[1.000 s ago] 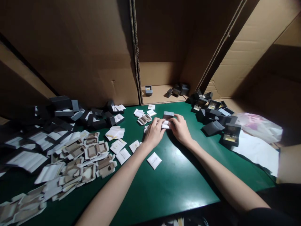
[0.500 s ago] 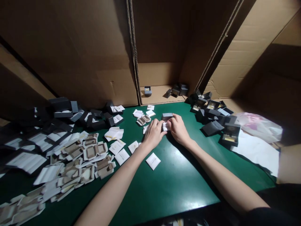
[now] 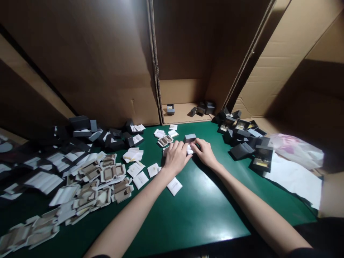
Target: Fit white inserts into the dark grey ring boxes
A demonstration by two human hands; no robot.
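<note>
Near the middle of the green table, both hands meet at a small grey jewellery box. A white piece shows between the fingertips at its front; whether it sits inside the box cannot be made out. My left hand is closed at the box's left side, its fingers bent and partly hiding it. On the right side, my right hand is closed, thumb and fingers pinched at the white piece. Just left of my hands lie a folded cardboard insert and a white card packet. Another white packet lies by my left wrist.
Many folded cardboard inserts and dark boxes are heaped at left. Open dark boxes pile up at right, beside a plastic bag and white sheet. Tall cardboard walls stand behind, with a small box on their ledge.
The view has shifted slightly, so the scene sits a little lower. My hands stay at the box, the left one now covering more of it, and the right fingers have shifted at the white piece.
</note>
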